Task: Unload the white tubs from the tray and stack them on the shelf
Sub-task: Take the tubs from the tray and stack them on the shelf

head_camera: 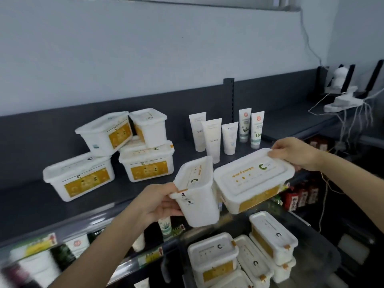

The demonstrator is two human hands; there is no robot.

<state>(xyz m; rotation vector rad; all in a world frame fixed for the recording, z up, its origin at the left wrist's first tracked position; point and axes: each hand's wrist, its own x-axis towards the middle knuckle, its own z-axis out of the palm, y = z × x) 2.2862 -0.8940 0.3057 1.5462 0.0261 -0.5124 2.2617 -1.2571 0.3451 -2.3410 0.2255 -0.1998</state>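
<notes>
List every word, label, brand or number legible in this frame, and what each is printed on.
"C": green mark on the lid of the white rectangular plastic tub held by the right hand.
"C": dark mark on the second white plastic tub gripped by the left hand.
"C": dark marks on the shelved white tubs.
Orange lid lettering, yellow side labels, white squeeze tubes: print too blurred to read.
</notes>
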